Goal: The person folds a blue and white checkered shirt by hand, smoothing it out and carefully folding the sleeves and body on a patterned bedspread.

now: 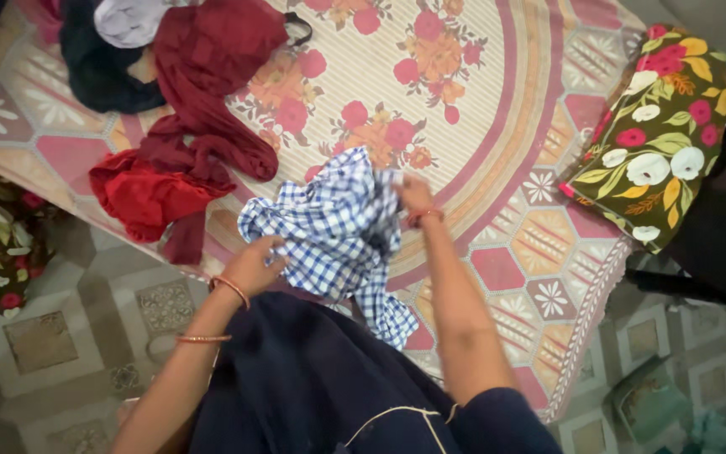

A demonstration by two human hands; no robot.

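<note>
While both arms reach forward, left hand [254, 262] and right hand [413, 195] seemingly clutch checked shirt [338, 231].

We have one view only, worn on the head, looking steeply down over our own arms onto the bed [497, 126] (its near edge close below us), with tiled floor [60, 336] alongside.

Maroon garment [212, 76] and floral pillow [661, 134] on bedsheet [497, 101].

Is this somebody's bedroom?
Probably a bedroom at home. There's a bed under a floral sheet, a flowered pillow and a clothes pile. Both hands, left and right, hold a checked shirt.
</note>
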